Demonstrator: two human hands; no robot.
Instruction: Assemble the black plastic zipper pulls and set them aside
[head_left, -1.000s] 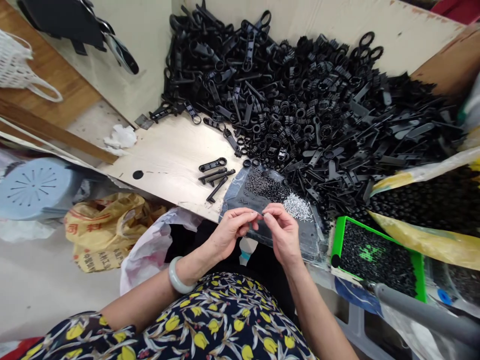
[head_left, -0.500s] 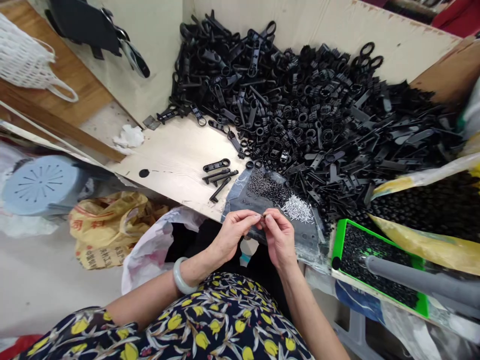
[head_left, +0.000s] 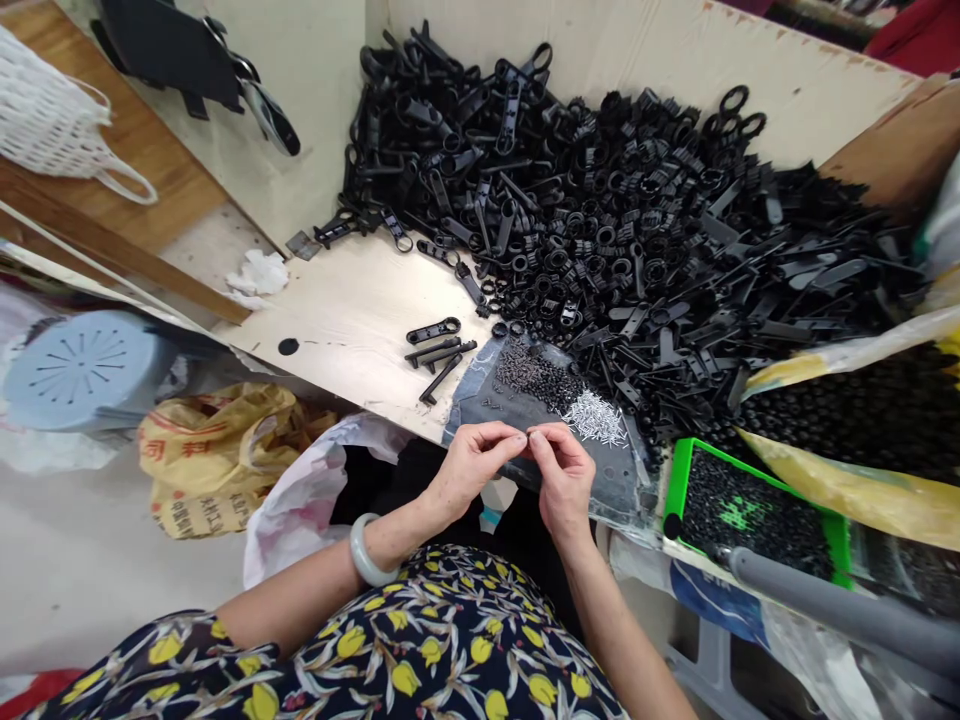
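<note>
Two hands met tip to tip over the near edge of a dark mat (head_left: 472,400): left hand (head_left: 480,465) and right hand (head_left: 564,480) both had thumb and finger pinched together, seemingly on a tiny dark piece (head_left: 528,437) that the fingertips mostly hid. Being so small, it could have slipped from the pinch and dropped past the edge into the lap, or been lost among the small dark bits (head_left: 521,367) on the mat. Silver pins (head_left: 596,418) lay just beyond the right hand, where a stray knuckle might have scattered them. A heap of black parts (head_left: 600,210) blocked the table's back; a few black handles (head_left: 435,350) lay apart leftward. At right, a grey tube (head_left: 817,592) crossed a green tray's (head_left: 679,487) near side, hindering any reach there.
</note>
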